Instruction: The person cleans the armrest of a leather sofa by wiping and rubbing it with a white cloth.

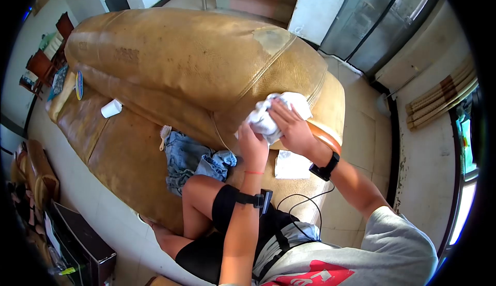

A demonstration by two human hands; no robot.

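Note:
A crumpled white cloth (266,122) is bunched between my two hands, above the right end of the tan leather sofa (175,53). My left hand (252,144) is closed on its lower left edge. My right hand (292,126) lies over the cloth from the right, its fingers wrapped on the bundle. Part of the cloth spreads out to the right, behind my right hand. Blue denim clothing (188,157) lies crumpled on the seat left of my left hand, with a hairbrush (165,135) at its upper left.
A white roll (111,109) and a blue-and-yellow oval object (79,85) are on the sofa's left part. A white sheet (292,165) lies below my right hand. Black cables (305,198) loop beside my lap. A dark cabinet (82,234) stands at lower left.

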